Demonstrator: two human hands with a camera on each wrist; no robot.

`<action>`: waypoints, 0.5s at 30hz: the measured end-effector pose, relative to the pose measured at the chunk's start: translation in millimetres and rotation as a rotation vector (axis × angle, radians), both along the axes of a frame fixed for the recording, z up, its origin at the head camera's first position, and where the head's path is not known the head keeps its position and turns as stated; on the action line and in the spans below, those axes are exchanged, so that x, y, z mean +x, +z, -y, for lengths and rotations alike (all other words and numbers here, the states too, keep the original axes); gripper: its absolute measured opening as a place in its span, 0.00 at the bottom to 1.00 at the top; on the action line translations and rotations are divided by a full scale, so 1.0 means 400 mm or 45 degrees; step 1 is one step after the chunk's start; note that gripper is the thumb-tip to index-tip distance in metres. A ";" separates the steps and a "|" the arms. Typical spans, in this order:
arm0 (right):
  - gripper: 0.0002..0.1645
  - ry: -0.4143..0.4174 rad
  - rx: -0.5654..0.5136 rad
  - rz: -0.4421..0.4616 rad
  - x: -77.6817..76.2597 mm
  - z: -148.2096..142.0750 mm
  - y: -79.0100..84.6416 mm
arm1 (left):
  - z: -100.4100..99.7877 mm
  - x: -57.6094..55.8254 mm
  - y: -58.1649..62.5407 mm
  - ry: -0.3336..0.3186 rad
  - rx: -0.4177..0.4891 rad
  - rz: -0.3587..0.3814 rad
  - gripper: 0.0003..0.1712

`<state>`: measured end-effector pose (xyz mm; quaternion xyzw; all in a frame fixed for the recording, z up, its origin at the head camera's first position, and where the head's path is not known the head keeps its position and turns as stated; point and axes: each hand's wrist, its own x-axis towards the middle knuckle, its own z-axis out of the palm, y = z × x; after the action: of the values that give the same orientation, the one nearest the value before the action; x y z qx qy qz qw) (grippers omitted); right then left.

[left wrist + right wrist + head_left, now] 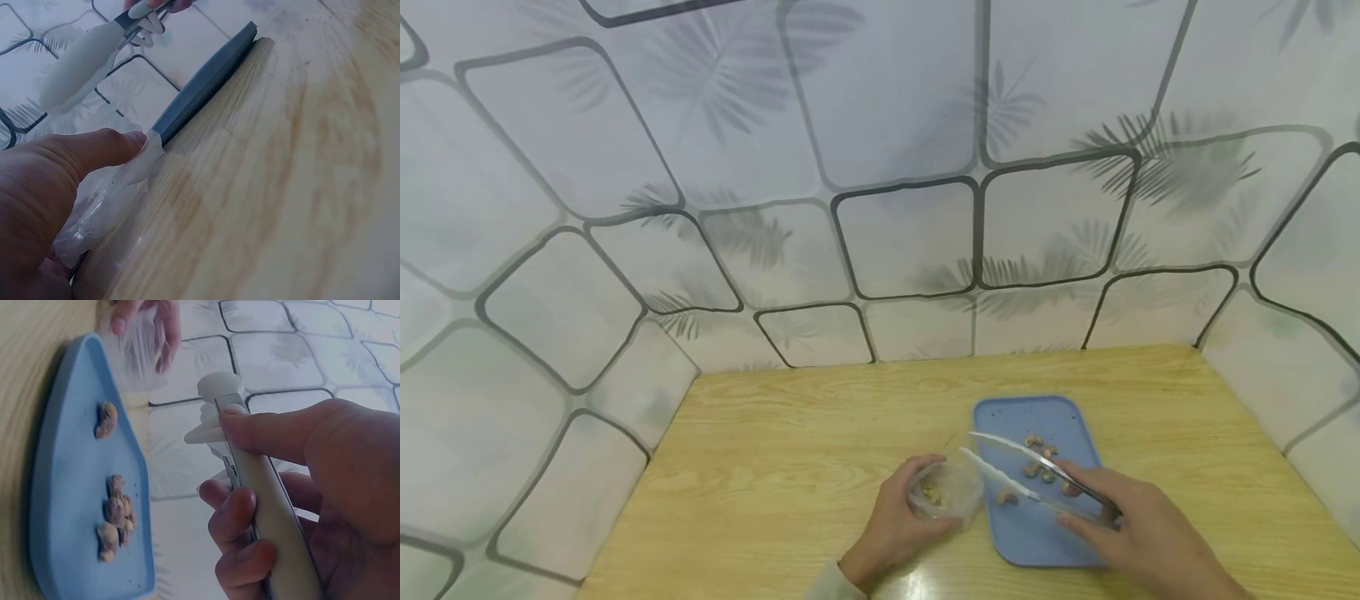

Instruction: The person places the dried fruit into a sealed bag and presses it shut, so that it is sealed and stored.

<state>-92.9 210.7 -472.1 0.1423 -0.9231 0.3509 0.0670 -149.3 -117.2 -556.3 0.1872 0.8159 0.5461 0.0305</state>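
My left hand [895,510] curls round a thin, clear plastic bag [964,493] on the table, just left of the blue tray [1033,542]. Some pale nuts [932,493] lie inside the bag. With my right hand [1150,525] I grip a pair of white-tipped tongs [1000,477] by the handle, over the tray. Their tips stand apart near the bag's opening, with nothing seen between them. Several brownish cashews [115,509] lie clustered on the tray, and a single cashew [106,420] sits apart, nearer the bag.
The tray rests on a light wood-grain table [760,467]. Pale patterned walls [902,242] with dark outlines and leaf prints rise behind and at both sides. Small dark crumbs dot the tray's far end.
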 end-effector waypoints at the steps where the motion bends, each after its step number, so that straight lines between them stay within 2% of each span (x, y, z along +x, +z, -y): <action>1: 0.37 -0.008 0.008 -0.002 -0.001 -0.004 0.002 | 0.000 0.000 0.000 0.004 -0.004 -0.003 0.45; 6: 0.38 -0.021 0.040 -0.016 -0.006 -0.015 0.006 | 0.001 0.000 0.000 0.017 -0.002 0.002 0.45; 10: 0.38 -0.040 0.050 0.050 -0.010 -0.021 0.000 | -0.001 -0.002 -0.001 0.006 0.002 0.004 0.45; 15: 0.38 -0.004 0.001 0.104 -0.022 -0.041 -0.021 | -0.003 -0.002 -0.001 -0.010 0.000 0.001 0.44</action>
<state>-101.6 227.1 -480.6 0.1265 -0.9255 0.3558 0.0297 -150.0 -115.9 -556.8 0.1901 0.8152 0.5461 0.0329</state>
